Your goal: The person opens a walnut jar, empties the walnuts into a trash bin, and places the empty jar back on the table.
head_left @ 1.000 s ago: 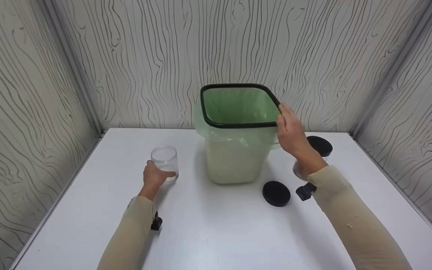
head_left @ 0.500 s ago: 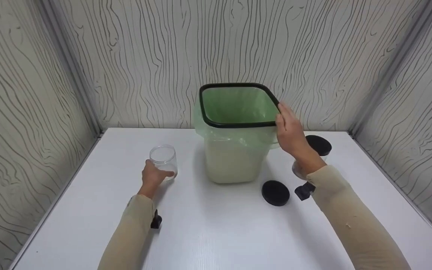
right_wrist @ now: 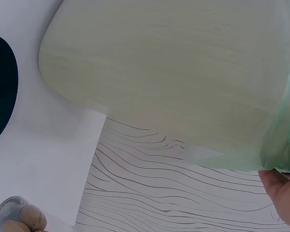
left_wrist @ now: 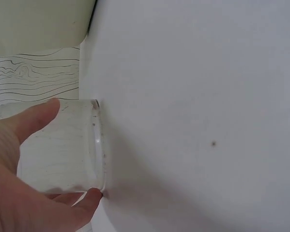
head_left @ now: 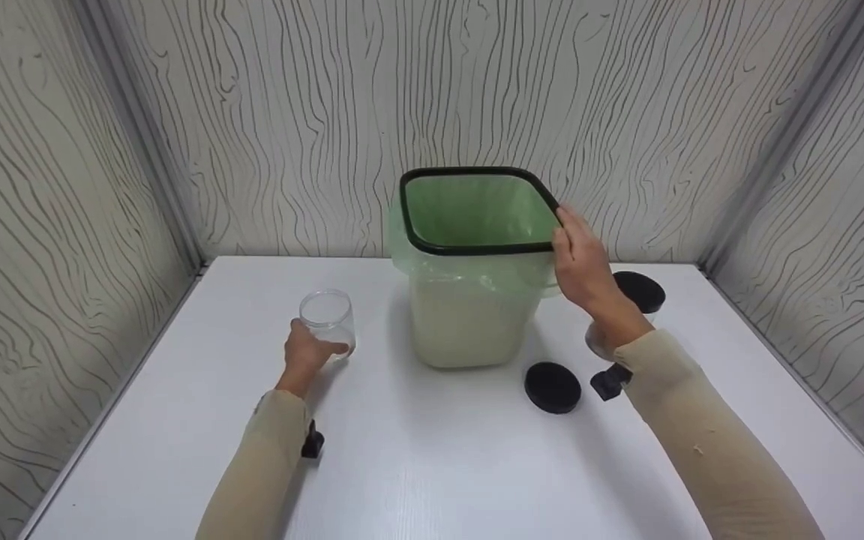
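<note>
At the far left stood a pale panel printed with dark wood-grain lines point(head_left: 34, 247). A beige sleeve point(head_left: 256, 465) with a small black device point(head_left: 313, 441) at its cuff led up to the left hand point(head_left: 306, 354), whose thumb and fingers gripped a clear, colourless, round, lidless jar point(head_left: 327, 309) from opposite sides. The jar stood upright at the left of the white tabletop point(head_left: 402, 457), well apart from the bin; whether its base touched the surface was hard to tell.

Near the middle stood a cream-coloured, square-mouthed bin point(head_left: 469, 330), lined with a thin, translucent green bag point(head_left: 477, 206) that was folded out over the top beneath a black rim frame point(head_left: 488, 250). Just in front of the bin's right side lay a flat, round black lid point(head_left: 553, 388).

The right hand point(head_left: 580, 266) rested at the right side of the rim frame, its fingers fairly straight and close together against it. Behind that wrist, partly hidden, was a second clear jar point(head_left: 595, 342) topped with a round black cap point(head_left: 640, 291); the right wrist view showed brown, rounded pieces point(right_wrist: 32, 217) in it. Another beige sleeve point(head_left: 709, 442) reached toward the lower right.
</note>
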### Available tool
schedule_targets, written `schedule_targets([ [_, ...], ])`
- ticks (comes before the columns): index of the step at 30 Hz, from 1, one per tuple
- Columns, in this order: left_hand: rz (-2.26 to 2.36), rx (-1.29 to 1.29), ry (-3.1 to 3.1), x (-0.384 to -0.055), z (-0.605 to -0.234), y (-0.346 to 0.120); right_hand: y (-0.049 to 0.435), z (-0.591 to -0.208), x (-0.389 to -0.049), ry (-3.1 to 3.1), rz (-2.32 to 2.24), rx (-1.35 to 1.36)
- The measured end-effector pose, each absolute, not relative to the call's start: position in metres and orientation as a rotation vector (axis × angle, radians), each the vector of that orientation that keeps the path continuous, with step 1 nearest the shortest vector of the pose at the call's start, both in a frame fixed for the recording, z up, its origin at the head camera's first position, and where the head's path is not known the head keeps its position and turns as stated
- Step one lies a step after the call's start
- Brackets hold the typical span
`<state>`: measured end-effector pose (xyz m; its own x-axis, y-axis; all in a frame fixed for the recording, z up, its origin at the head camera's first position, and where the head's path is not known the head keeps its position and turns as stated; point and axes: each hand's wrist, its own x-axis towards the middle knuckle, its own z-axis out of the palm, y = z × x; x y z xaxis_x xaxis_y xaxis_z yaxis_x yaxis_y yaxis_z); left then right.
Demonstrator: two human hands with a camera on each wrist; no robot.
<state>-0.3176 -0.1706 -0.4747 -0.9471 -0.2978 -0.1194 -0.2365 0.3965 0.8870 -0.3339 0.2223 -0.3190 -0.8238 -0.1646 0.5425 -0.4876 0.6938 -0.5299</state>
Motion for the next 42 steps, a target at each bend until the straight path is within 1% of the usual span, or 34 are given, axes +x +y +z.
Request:
schedule_targets([
  [10, -1.605, 0.423, -2.573, -0.317, -0.474, -0.173, 0.224, -0.316, -0.334, -2.443, 0.967, 0.519],
  [22, -1.471, 0.325, -2.596, -0.312, -0.451, -0.174, 0.238, -0.315, -0.327, -2.472, 0.951, 0.564],
  [31, -1.367, 0.217, -2.612, -0.302, -0.432, -0.171, 0.254, -0.325, -0.314, -2.494, 0.946, 0.551],
  [36, -1.308, 0.142, -2.63, -0.296, -0.427, -0.161, 0.267, -0.333, -0.311, -2.493, 0.862, 0.534],
  [42, -1.18, 0.124, -2.618, -0.29, -0.425, -0.151, 0.286, -0.345, -0.31, -2.527, 0.762, 0.467],
])
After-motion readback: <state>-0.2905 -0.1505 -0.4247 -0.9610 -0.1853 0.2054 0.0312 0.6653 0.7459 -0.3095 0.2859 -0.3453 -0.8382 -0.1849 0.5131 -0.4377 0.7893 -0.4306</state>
